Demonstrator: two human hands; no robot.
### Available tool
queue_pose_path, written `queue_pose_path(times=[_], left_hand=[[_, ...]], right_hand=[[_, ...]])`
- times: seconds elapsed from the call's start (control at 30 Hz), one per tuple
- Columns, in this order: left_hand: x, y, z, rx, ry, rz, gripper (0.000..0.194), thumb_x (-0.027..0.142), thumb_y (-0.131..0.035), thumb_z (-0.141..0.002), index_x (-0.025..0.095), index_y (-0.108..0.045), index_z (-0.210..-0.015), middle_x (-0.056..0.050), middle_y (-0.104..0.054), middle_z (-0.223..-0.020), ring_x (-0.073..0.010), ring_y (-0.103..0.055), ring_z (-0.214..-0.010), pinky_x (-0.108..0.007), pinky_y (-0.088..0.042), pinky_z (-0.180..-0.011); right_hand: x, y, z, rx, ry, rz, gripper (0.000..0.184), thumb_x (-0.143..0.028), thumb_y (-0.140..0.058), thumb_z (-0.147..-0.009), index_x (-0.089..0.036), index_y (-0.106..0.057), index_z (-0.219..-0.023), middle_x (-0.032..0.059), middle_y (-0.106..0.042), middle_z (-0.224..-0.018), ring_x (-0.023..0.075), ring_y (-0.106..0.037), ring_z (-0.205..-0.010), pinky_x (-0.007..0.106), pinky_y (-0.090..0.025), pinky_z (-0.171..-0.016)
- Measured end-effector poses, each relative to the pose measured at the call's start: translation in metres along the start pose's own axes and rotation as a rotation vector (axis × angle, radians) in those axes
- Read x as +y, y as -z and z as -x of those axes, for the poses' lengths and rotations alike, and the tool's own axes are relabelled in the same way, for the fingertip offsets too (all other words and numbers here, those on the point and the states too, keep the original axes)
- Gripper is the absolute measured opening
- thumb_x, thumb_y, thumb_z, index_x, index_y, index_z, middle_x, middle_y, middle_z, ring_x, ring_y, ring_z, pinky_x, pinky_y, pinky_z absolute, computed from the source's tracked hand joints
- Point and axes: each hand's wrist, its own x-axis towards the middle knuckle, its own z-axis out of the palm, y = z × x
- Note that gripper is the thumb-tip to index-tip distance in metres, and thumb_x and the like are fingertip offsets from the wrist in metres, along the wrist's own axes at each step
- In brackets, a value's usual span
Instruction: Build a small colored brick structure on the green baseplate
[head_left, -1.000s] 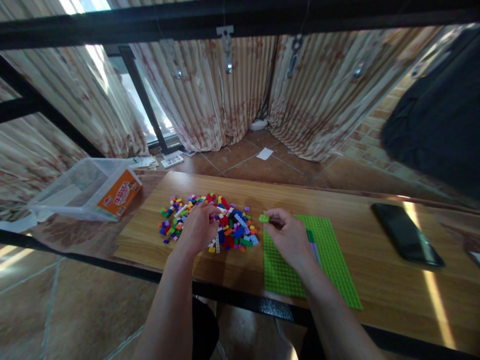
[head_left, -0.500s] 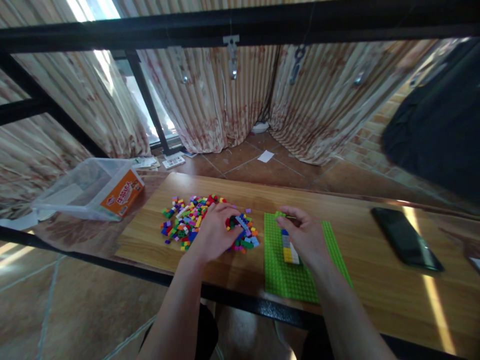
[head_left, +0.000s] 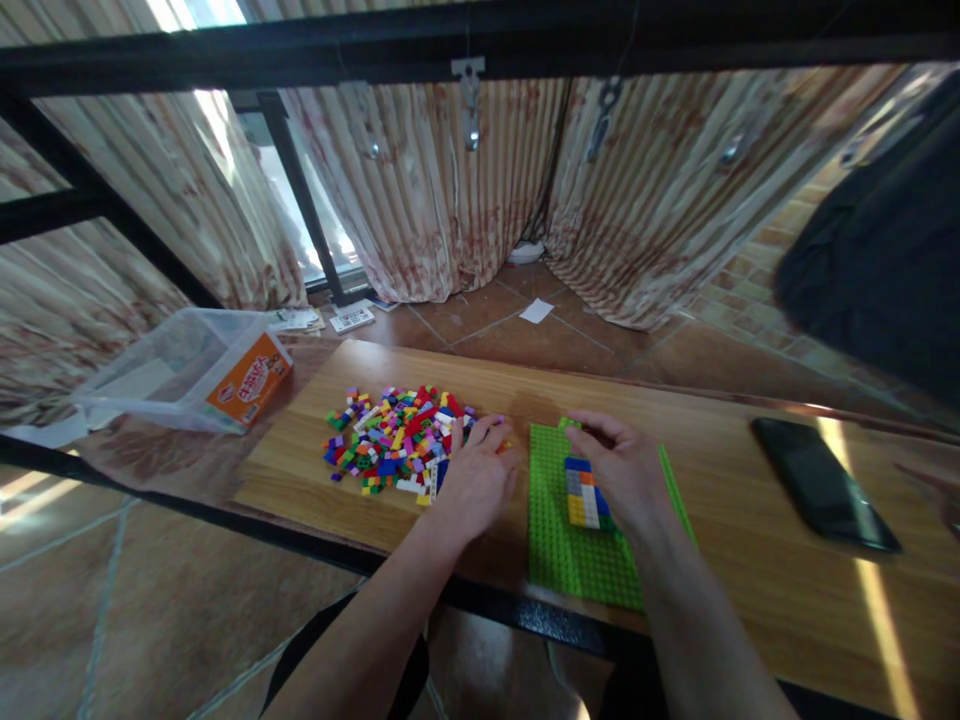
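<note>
A green studded baseplate [head_left: 559,545] lies on the wooden table [head_left: 750,560] in front of me. A short column of blue, grey, orange, yellow and white bricks [head_left: 583,495] is stuck on it. My right hand [head_left: 626,470] hovers over the plate's far end, fingers curled in a pinch around a small green brick [head_left: 564,425]. My left hand [head_left: 476,475] rests palm down, fingers spread, on the right edge of a pile of loose coloured bricks [head_left: 394,440], left of the plate.
A clear plastic tub [head_left: 161,365] with an orange label lies tipped at the table's far left. A black phone [head_left: 821,480] lies flat at the right. A black frame bar runs along the table's near edge. Curtains and tiled floor are behind.
My left hand has slid right across the pile toward the baseplate. My right hand has carried the green brick from beside the plate's corner to over its far end, uncovering the brick column.
</note>
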Motion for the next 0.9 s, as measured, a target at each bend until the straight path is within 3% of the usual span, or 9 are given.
queue_pose_path(times=[0.33,0.5,0.6,0.73,0.9], left_hand=[[-0.023,0.006,0.011,0.057,0.036,-0.029,0.022,0.016,-0.051,-0.088,0.022,-0.071,-0.094,-0.008,-0.063,-0.128,-0.0309,-0.045,-0.130,-0.063,-0.020,-0.113],[-0.026,0.009,0.014,0.132,-0.016,0.041,0.019,0.028,-0.055,-0.091,0.025,-0.071,-0.100,-0.005,-0.063,-0.130,-0.0290,-0.047,-0.129,-0.060,-0.020,-0.114],[-0.023,0.012,0.013,0.225,-0.028,0.085,0.020,0.031,-0.057,-0.091,0.023,-0.070,-0.103,-0.006,-0.065,-0.127,-0.0281,-0.049,-0.126,-0.056,-0.027,-0.112],[-0.013,0.013,0.006,0.335,-0.031,0.173,0.018,0.023,-0.054,-0.092,0.019,-0.069,-0.101,-0.007,-0.067,-0.119,-0.0243,-0.054,-0.118,-0.047,-0.040,-0.106],[0.010,0.004,0.000,0.302,-0.025,0.408,0.020,0.016,-0.050,-0.091,0.017,-0.066,-0.104,-0.009,-0.068,-0.114,-0.0203,-0.060,-0.110,-0.038,-0.048,-0.099]], right_hand=[[-0.002,0.001,0.002,-0.022,-0.058,-0.136,0.040,-0.040,-0.077,-0.062,-0.016,-0.074,-0.094,0.0052,-0.073,-0.076,0.0179,-0.065,-0.067,0.034,-0.053,-0.067],[-0.002,0.003,0.000,-0.068,-0.074,-0.142,0.046,-0.043,-0.077,-0.062,-0.016,-0.073,-0.098,0.0061,-0.074,-0.077,0.0212,-0.070,-0.073,0.037,-0.056,-0.073],[0.002,0.006,-0.001,-0.127,-0.037,-0.081,0.044,-0.042,-0.074,-0.065,-0.016,-0.074,-0.101,0.0064,-0.075,-0.078,0.0216,-0.070,-0.074,0.037,-0.055,-0.074],[0.007,0.013,-0.004,-0.149,0.043,0.021,0.036,-0.039,-0.070,-0.069,-0.018,-0.075,-0.098,0.0076,-0.076,-0.090,0.0218,-0.070,-0.080,0.038,-0.055,-0.076],[0.011,0.037,-0.013,-0.083,0.135,0.108,0.032,-0.036,-0.066,-0.073,-0.018,-0.075,-0.098,0.0083,-0.075,-0.093,0.0222,-0.069,-0.085,0.041,-0.053,-0.083]])
